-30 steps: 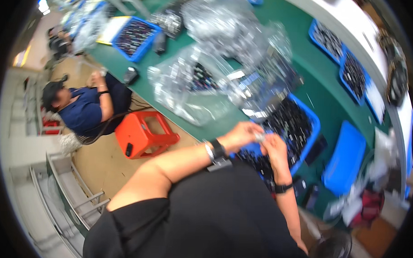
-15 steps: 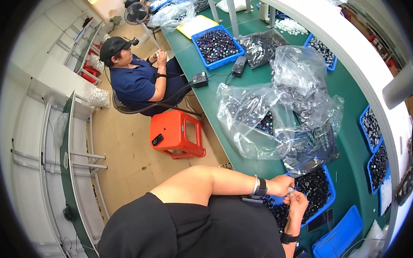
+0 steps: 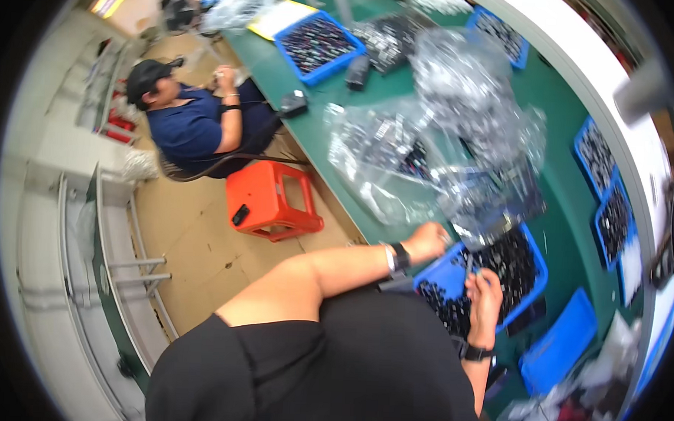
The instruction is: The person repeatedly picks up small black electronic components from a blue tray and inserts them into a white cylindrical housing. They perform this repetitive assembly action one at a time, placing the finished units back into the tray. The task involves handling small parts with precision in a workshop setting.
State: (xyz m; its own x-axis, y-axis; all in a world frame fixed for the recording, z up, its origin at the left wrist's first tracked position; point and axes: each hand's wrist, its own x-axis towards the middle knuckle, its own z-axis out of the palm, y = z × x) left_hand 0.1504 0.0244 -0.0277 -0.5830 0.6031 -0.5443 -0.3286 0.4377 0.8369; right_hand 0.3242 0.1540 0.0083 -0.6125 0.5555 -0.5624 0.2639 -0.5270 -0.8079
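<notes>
My left hand (image 3: 428, 243) hovers at the left rim of a blue tray (image 3: 540, 281). Its fingers are curled, with a small pale glint at the tips that is too smeared to name. Over the tray's middle, my right hand (image 3: 485, 296) has thumb and fingers pressed together, and a thin greyish bit shows at the fingertips, also blurred. Small black parts (image 3: 507, 262) fill much of the tray, and a bare blue patch lies between the two hands. Both wrists wear black bands.
Clear plastic bags (image 3: 460, 88) of parts lie beyond the tray. More blue trays (image 3: 317, 48) stand farther off and along the right edge. A blue lid-like piece (image 3: 559, 343) lies at right. Left of the table are a red stool (image 3: 267, 201) and a seated person (image 3: 199, 120).
My hands, together over the tray before, are now apart: the left has moved up and left, the right stays over the tray. The whole view has shifted and blurred.
</notes>
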